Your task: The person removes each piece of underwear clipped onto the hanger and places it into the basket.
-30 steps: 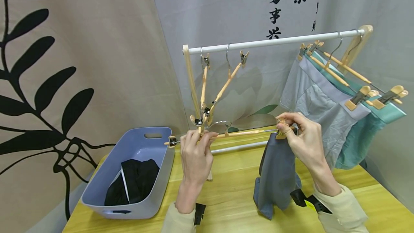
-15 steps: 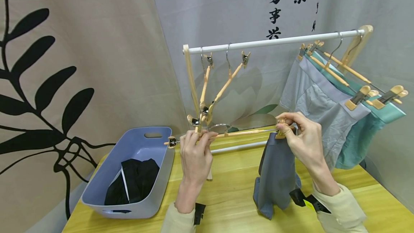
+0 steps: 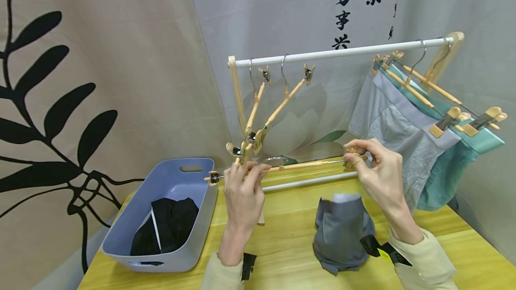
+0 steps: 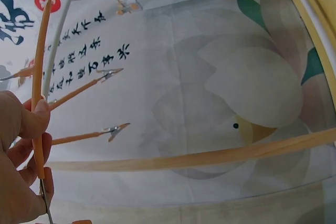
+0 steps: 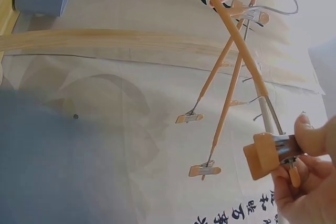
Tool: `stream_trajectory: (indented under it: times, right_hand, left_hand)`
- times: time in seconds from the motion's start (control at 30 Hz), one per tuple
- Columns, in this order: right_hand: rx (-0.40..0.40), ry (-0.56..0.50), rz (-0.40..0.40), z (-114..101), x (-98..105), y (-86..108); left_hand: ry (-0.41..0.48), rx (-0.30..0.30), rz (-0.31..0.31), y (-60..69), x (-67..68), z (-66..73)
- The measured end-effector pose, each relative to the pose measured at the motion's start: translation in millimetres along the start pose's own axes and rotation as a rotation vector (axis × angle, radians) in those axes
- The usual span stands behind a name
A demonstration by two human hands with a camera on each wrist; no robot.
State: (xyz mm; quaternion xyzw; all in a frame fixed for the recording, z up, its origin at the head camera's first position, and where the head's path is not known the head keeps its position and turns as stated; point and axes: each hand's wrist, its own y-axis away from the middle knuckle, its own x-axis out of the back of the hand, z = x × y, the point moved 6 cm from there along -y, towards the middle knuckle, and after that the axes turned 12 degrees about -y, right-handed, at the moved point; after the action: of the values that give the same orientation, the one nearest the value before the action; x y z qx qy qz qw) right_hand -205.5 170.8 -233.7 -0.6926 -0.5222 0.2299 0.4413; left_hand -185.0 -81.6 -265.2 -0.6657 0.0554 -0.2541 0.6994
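Observation:
My left hand point(image 3: 243, 194) grips the wooden bar of a clip hanger point(image 3: 300, 165), held nearly level above the table. At the hanger's right end, my right hand point(image 3: 380, 176) pinches a wooden clip point(image 5: 262, 156) between thumb and fingers. No cloth is in that clip in the right wrist view. Below it, a dark grey garment point(image 3: 343, 232) is crumpled low over the table, apart from the clip and slightly blurred. The hanger's other clip point(image 3: 214, 177) sticks out left of my left hand, near the basin.
A blue plastic basin point(image 3: 201, 232) holding black cloth point(image 3: 177, 223) stands at left. Behind, a white rail point(image 3: 322, 53) carries two bare clip hangers point(image 3: 284, 102) on the left. Pale grey shorts point(image 3: 391, 124) and teal shorts point(image 3: 447, 178) hang on the right.
The grey garment has come off the right clip and dropped towards the table. Both hands keep nearly the same place. The bare hangers on the rail have swung slightly.

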Motion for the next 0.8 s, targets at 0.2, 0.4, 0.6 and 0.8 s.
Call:
stream_trajectory:
  times: [0.2, 0.4, 0.6, 0.8]
  right_hand:
    - [-0.039, -0.016, -0.021, 0.9, -1.6, 0.3]
    - [-0.116, -0.012, -0.118, 5.0, -5.7, 3.0]
    - [-0.101, 0.067, -0.188, 6.0, -9.7, 5.9]
    - [0.015, 0.229, -0.216, -3.9, -19.9, 11.7]
  left_hand:
    - [-0.006, 0.006, -0.016, 0.3, -0.6, -0.9]
    - [0.001, 0.017, -0.035, 1.6, -1.4, -3.5]
    - [-0.009, 0.019, -0.042, 3.9, -2.7, -5.1]
    - [-0.044, 0.016, -0.026, 4.0, -3.6, -3.3]
